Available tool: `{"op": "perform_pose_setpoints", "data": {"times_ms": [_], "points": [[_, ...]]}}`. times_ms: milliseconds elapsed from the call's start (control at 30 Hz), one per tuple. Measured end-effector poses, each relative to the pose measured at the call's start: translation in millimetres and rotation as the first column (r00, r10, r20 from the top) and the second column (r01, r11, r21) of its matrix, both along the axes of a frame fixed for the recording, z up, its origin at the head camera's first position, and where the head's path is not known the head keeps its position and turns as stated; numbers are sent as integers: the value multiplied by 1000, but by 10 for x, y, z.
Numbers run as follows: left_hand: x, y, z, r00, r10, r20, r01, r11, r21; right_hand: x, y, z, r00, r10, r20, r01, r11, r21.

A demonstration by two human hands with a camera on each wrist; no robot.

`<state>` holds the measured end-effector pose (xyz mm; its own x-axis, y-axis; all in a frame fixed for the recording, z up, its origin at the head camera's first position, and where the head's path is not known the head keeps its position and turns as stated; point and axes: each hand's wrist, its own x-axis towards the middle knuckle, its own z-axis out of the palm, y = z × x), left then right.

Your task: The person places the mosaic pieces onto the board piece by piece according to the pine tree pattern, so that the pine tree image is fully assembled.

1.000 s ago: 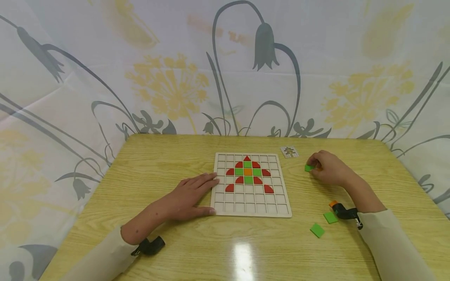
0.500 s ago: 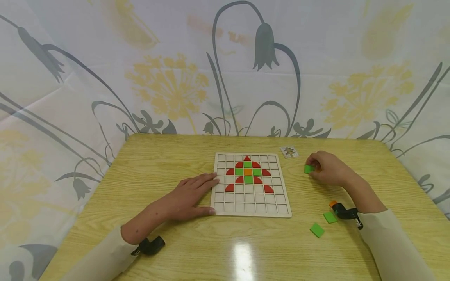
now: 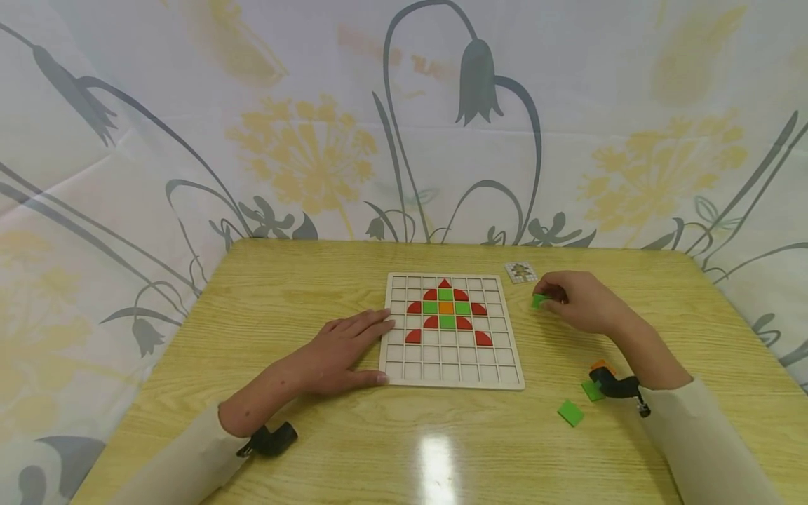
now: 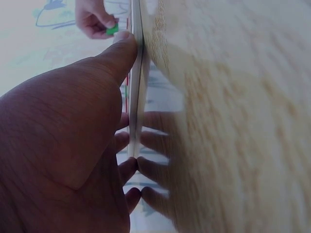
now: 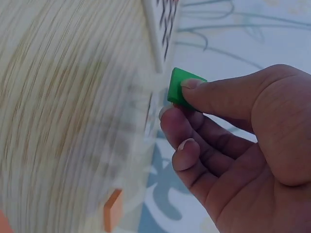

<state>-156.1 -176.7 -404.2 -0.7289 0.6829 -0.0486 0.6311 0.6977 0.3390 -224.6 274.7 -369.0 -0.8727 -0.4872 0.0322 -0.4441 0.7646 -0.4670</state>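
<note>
My right hand (image 3: 583, 301) pinches a square green tile (image 5: 181, 87) between thumb and fingers, just off the table to the right of the board. In the right wrist view the remaining fingers are curled below it. My left hand (image 3: 344, 354) lies against the left edge of the pale gridded board (image 3: 454, 377), fingers extended and thumb at its near corner. Red quarter-round tiles, green squares, an orange square (image 3: 446, 308) and a red triangle (image 3: 445, 283) fill cells in the board's upper and middle part.
A small pattern card (image 3: 520, 272) lies beyond the board's far right corner. Near my right wrist camera (image 3: 615, 384) lie a loose green tile (image 3: 571, 413), a partly covered green one (image 3: 592, 391) and an orange tile (image 3: 602, 366). The right wrist view shows an orange tile (image 5: 113, 210) below my hand.
My right hand has lifted the green tile and moved a little left toward the board. The left hand keeps its place at the board's edge.
</note>
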Motion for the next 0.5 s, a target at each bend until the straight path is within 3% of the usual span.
{"op": "perform_pose_setpoints", "data": {"times_ms": [500], "points": [[-11, -10, -22, 1000, -2, 4, 2, 1000, -7, 252, -587, 141, 998, 61, 11, -59, 985, -161]]}}
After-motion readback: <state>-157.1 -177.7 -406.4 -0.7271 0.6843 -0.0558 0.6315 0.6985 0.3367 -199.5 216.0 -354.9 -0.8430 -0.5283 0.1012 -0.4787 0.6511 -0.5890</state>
